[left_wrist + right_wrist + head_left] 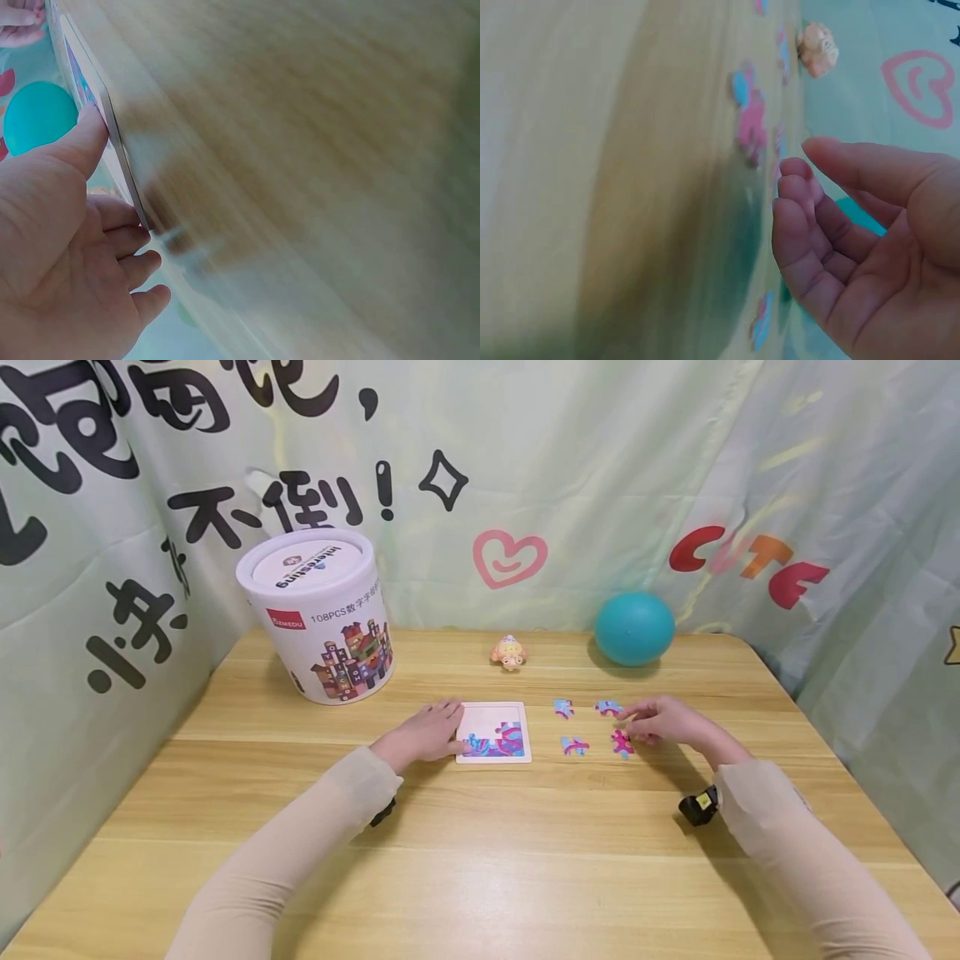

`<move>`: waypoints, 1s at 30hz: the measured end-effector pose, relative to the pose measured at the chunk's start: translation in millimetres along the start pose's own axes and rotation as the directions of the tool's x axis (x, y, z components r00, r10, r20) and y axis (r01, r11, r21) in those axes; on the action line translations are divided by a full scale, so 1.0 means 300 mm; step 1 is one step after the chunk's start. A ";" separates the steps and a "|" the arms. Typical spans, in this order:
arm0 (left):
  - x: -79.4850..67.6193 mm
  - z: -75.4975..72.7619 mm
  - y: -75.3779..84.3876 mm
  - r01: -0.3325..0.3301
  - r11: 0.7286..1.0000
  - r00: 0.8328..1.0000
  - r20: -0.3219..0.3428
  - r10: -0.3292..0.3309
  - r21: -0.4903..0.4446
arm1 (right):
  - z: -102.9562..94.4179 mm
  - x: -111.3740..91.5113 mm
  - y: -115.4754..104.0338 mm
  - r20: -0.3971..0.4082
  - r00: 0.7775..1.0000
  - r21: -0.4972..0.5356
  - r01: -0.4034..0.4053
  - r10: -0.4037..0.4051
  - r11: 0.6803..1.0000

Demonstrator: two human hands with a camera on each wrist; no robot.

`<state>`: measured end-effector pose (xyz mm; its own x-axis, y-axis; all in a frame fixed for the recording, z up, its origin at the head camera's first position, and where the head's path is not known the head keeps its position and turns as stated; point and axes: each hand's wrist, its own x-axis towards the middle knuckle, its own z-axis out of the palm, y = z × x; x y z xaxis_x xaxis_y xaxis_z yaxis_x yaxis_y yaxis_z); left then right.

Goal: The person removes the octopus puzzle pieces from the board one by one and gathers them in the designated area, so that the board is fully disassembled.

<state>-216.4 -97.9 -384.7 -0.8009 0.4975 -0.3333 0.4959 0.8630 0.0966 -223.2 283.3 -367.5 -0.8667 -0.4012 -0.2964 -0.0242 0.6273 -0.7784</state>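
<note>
A square white puzzle tray [480, 720] lies on the table, with joined blue, pink and purple pieces [510, 740] along its near and right parts. My left hand [431, 732] holds the tray's left side; in the left wrist view the thumb [88, 139] lies over the rim and the fingers are at the edge. Several loose jigsaw pieces lie right of the tray, among them a pink one [622, 742] and a blue-pink one [608, 708]. Beside these two hovers my right hand [660, 722], its thumb and fingertips apart and nothing visible between them.
A large white lidded bucket [322, 618] stands at the back left. Behind the tray sits a small peach-coloured figurine [509, 653], and a teal balloon [634, 629] rests at the back right. A printed curtain [585, 468] hangs behind the wooden table [480, 860].
</note>
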 end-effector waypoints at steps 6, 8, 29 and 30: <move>-0.005 -0.001 0.001 0.003 1.000 1.000 0.001 -0.003 -0.001 | 0.026 0.029 -0.067 -0.023 0.998 -0.065 0.063 -0.065 0.996; -0.006 -0.002 0.001 0.004 1.000 1.000 0.001 -0.004 -0.001 | 0.042 0.041 -0.095 -0.028 0.995 -0.079 0.089 -0.092 0.993; 0.004 0.008 -0.008 -0.015 1.000 1.000 -0.015 0.015 -0.007 | 0.267 0.215 -0.274 0.063 0.975 -0.179 0.221 -0.213 0.959; 0.004 0.008 -0.008 -0.015 1.000 1.000 -0.018 0.015 -0.008 | 0.276 0.219 -0.279 0.066 0.975 -0.189 0.219 -0.210 0.957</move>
<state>-217.7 -99.7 -387.6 -0.7991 0.5122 -0.3150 0.5054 0.8559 0.1096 -237.1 149.2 -367.7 -0.8077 -0.5669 -0.1621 -0.3069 0.6389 -0.7054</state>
